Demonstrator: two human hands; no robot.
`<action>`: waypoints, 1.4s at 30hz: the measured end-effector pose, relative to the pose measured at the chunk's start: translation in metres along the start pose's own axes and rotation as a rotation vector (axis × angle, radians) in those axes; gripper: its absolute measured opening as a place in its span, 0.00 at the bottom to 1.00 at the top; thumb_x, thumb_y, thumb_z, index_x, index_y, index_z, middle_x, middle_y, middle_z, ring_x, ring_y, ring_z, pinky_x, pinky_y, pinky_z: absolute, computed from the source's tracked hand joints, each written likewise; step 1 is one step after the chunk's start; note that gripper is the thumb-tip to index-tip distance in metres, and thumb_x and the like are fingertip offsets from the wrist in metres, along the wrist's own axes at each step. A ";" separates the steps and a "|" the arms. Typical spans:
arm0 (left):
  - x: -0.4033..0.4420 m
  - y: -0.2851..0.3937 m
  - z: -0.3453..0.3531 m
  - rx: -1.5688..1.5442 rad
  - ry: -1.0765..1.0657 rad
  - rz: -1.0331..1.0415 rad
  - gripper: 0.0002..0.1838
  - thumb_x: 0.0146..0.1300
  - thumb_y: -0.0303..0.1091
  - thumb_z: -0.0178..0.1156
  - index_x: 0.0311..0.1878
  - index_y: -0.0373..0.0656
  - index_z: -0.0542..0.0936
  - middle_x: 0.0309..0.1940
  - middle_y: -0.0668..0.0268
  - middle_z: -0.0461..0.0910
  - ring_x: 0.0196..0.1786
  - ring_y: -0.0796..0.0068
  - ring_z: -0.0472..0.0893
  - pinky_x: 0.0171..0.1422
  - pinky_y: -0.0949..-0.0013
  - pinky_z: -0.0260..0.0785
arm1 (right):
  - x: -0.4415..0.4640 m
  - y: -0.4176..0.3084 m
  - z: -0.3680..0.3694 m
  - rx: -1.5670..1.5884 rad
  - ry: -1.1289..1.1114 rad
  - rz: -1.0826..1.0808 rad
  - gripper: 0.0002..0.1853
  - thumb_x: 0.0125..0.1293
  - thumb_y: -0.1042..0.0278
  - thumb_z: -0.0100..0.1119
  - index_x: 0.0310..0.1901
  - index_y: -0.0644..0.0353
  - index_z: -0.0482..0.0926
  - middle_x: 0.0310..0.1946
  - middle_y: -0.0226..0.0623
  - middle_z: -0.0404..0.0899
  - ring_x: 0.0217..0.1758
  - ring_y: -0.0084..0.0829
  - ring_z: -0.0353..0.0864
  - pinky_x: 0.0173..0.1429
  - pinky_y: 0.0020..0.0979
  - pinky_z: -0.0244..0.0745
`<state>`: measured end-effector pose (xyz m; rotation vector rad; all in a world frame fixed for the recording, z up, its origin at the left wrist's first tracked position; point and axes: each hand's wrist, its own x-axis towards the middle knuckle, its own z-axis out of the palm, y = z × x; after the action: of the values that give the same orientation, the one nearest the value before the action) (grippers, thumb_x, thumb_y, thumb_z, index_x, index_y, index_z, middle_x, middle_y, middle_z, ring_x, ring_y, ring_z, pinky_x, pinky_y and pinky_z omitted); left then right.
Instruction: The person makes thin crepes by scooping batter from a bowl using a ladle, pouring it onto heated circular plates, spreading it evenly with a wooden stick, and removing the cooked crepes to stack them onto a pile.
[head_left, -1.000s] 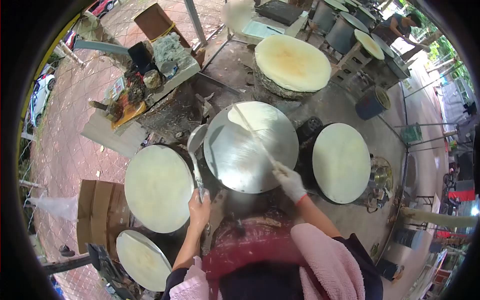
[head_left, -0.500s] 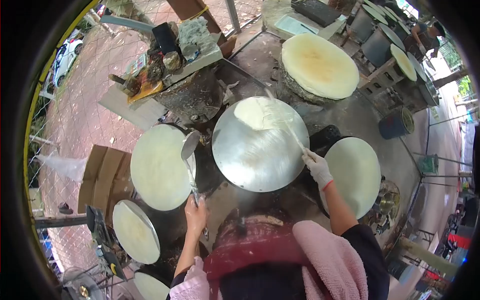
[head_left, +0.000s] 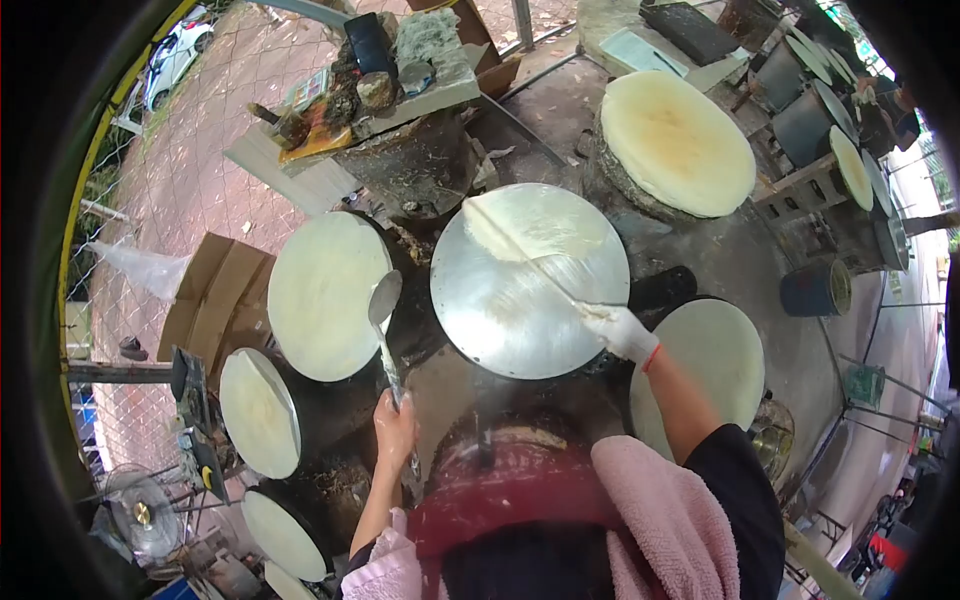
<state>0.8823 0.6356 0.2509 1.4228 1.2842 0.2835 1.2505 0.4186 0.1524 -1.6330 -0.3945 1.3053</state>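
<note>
My left hand (head_left: 396, 424) is bare and closed round the handle of a metal ladle (head_left: 384, 298), whose bowl is over the right edge of a batter-covered round plate (head_left: 330, 297). White-gloved, my right hand (head_left: 622, 332) grips a long thin spreading stick (head_left: 530, 258). The stick crosses a shiny round metal griddle (head_left: 490, 325). Pale batter (head_left: 560, 220) lies smeared over the griddle's upper part, under and beside the stick's far end. Part of another pale round plate (head_left: 715, 350) shows beside my right forearm.
A stack of large round flatbreads (head_left: 680, 140) stands at the back right. Behind left is a block with a phone (head_left: 370, 45). Cardboard (head_left: 215, 300), a fan (head_left: 143, 513) and more round plates (head_left: 258, 412) are at left. A bucket (head_left: 815, 288) and a person (head_left: 890, 120) are at right.
The view has turned, shifting the surroundings. My right hand has swept the stick across the griddle, and the batter has spread wider. The ladle stays in my left hand.
</note>
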 end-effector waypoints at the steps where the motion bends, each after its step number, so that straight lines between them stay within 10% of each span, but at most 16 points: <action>1: -0.003 -0.005 -0.001 -0.007 0.003 -0.020 0.06 0.69 0.32 0.50 0.35 0.41 0.68 0.15 0.72 0.65 0.14 0.82 0.67 0.16 0.73 0.58 | -0.003 0.003 0.007 0.014 -0.056 0.073 0.19 0.69 0.70 0.56 0.59 0.67 0.76 0.45 0.31 0.80 0.44 0.19 0.75 0.51 0.21 0.68; 2: -0.003 -0.009 -0.001 -0.010 0.011 -0.018 0.07 0.70 0.32 0.50 0.35 0.41 0.68 0.15 0.72 0.65 0.14 0.82 0.67 0.16 0.73 0.58 | -0.011 0.001 0.009 -0.022 -0.075 0.017 0.19 0.69 0.70 0.56 0.60 0.64 0.76 0.39 0.26 0.79 0.36 0.15 0.72 0.41 0.19 0.66; 7: -0.006 -0.007 -0.004 0.063 0.040 -0.033 0.08 0.70 0.33 0.51 0.34 0.40 0.68 0.15 0.71 0.66 0.13 0.81 0.67 0.17 0.72 0.59 | 0.006 -0.030 -0.028 -0.186 0.051 -0.402 0.20 0.69 0.72 0.55 0.62 0.68 0.73 0.50 0.33 0.80 0.48 0.17 0.74 0.54 0.19 0.69; 12: -0.006 -0.020 -0.007 0.068 0.067 -0.080 0.09 0.69 0.33 0.51 0.34 0.40 0.67 0.15 0.70 0.66 0.14 0.80 0.67 0.17 0.71 0.59 | 0.020 -0.024 -0.023 -0.139 -0.163 0.066 0.19 0.69 0.70 0.56 0.60 0.66 0.76 0.50 0.31 0.81 0.50 0.19 0.76 0.59 0.24 0.69; 19: 0.000 -0.018 -0.005 0.128 0.106 -0.059 0.09 0.68 0.32 0.52 0.33 0.40 0.68 0.16 0.69 0.67 0.14 0.80 0.67 0.18 0.71 0.60 | 0.038 -0.025 -0.063 -0.326 -0.077 -0.306 0.18 0.68 0.71 0.57 0.57 0.69 0.77 0.53 0.35 0.81 0.56 0.22 0.76 0.63 0.24 0.68; 28: 0.065 -0.013 0.013 0.601 0.108 0.261 0.11 0.64 0.32 0.56 0.35 0.32 0.71 0.29 0.41 0.77 0.36 0.37 0.78 0.39 0.51 0.69 | 0.003 -0.032 -0.053 -0.339 -0.389 0.115 0.20 0.67 0.66 0.60 0.59 0.63 0.77 0.52 0.31 0.81 0.51 0.21 0.77 0.58 0.23 0.70; 32: 0.073 -0.004 0.029 0.767 0.087 0.311 0.12 0.65 0.33 0.57 0.40 0.32 0.70 0.31 0.37 0.78 0.40 0.37 0.79 0.42 0.46 0.70 | 0.021 -0.023 -0.067 -0.281 0.000 -0.160 0.20 0.66 0.69 0.61 0.58 0.66 0.77 0.53 0.32 0.80 0.56 0.21 0.76 0.63 0.23 0.67; 42: -0.013 -0.044 0.007 1.036 -0.131 0.360 0.10 0.65 0.34 0.53 0.41 0.37 0.69 0.24 0.44 0.79 0.28 0.40 0.80 0.34 0.43 0.71 | -0.033 -0.006 -0.033 -0.301 -0.363 0.132 0.24 0.66 0.66 0.60 0.62 0.63 0.74 0.37 0.21 0.77 0.35 0.12 0.70 0.37 0.16 0.64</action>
<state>0.8594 0.6108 0.2186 2.5042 1.0793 -0.2995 1.2695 0.3812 0.1748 -1.6862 -0.7431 1.7154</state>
